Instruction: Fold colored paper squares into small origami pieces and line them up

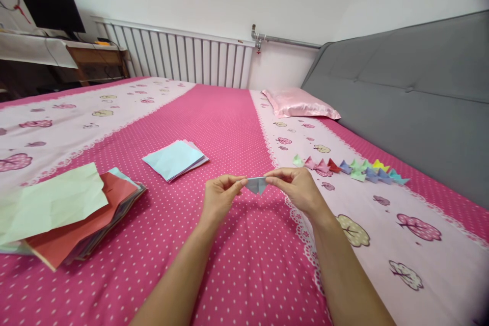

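A small piece of folded grey-blue paper [255, 185] is held up over the pink bedspread, its pointed flaps hanging down. My left hand [223, 194] pinches its left end between thumb and fingers. At the other end, my right hand [296, 188] grips it the same way. Beyond my right hand lies a row of small folded paper shapes [359, 170] in green, pink, red, blue, purple and yellow. To the left of my hands is a stack of light blue square paper sheets [174, 159].
A larger loose pile of paper [57, 204], pale green over red, sits at the left. The bedspread [244, 285] is polka-dotted. Farther back are a pink pillow [300, 103], a grey headboard [405, 76], a white radiator [183, 53] and a desk with a monitor [49, 7].
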`<action>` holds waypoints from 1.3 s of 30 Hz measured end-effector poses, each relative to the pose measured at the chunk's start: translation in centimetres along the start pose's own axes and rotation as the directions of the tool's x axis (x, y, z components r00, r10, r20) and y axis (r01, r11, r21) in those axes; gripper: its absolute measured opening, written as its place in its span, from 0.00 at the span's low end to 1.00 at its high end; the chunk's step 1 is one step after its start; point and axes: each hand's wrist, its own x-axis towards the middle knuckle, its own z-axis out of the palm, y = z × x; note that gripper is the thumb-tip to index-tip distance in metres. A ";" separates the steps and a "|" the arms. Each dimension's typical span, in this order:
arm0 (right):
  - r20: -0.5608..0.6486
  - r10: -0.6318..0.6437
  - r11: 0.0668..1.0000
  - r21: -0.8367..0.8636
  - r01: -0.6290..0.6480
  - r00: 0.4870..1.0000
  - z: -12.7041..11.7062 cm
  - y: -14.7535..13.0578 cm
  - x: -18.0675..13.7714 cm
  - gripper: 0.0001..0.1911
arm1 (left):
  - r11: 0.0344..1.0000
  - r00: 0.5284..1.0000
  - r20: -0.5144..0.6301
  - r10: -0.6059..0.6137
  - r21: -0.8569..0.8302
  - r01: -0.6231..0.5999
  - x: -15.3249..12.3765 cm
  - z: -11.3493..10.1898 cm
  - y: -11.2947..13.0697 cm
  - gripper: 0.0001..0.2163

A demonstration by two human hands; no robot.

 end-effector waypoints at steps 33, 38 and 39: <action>-0.322 0.101 0.978 0.207 -0.034 0.941 4.1 -0.5 -0.4 0.14 | 0.885 0.966 0.060 0.250 0.389 -0.254 -0.5 0.2 -1.0 0.11; -0.134 0.245 0.867 0.473 -0.156 0.960 4.3 -1.8 -0.8 0.15 | 0.857 0.919 0.159 0.360 0.333 -0.393 -0.7 0.4 -0.9 0.12; -0.110 0.267 0.838 0.516 -0.175 0.957 4.3 -2.0 -0.9 0.16 | 0.849 0.910 0.173 0.378 0.327 -0.415 -0.8 0.5 -0.9 0.12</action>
